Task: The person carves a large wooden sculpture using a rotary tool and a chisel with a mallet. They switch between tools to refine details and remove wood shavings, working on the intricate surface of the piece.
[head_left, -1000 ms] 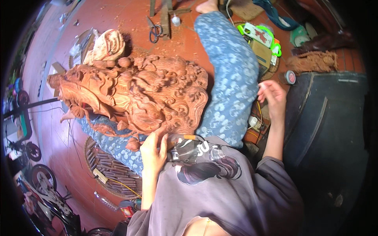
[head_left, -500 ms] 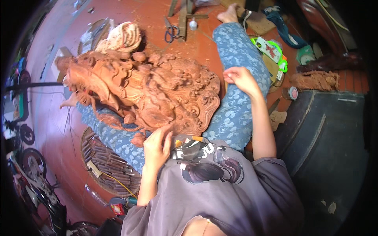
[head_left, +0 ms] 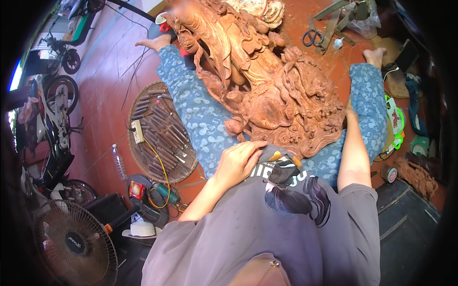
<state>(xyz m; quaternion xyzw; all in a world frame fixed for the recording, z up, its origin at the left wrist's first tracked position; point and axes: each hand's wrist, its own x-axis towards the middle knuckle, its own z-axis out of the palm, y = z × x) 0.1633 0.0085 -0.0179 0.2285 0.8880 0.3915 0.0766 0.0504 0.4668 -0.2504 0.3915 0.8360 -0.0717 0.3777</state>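
A large, reddish-brown wood carving (head_left: 267, 102) with deep folds and curls lies tilted between my legs, its broad base toward my body. My left hand (head_left: 239, 161) lies at the near edge of that base, in front of my shirt, fingers stretched out flat and fingertips by the wood. It holds nothing that I can see. On the other side, my right hand (head_left: 351, 116) reaches down beside the base's right edge, next to my patterned trouser leg (head_left: 369, 102). Its fingers are hidden there, so whether they grip the wood does not show.
Left of my leg, a round woven basket (head_left: 131, 107) holds many chisels (head_left: 164, 138) and a power strip (head_left: 137, 131). A plastic bottle (head_left: 119, 164), a green power tool (head_left: 167, 194) and a fan (head_left: 75, 243) stand nearer. Dark-handled scissors (head_left: 312, 38) lie beyond the carving.
The view has swung left, bringing the fan and more of the basket in. My right hand has gone from above my thigh down beside the carving's edge. My left hand stays near the base.
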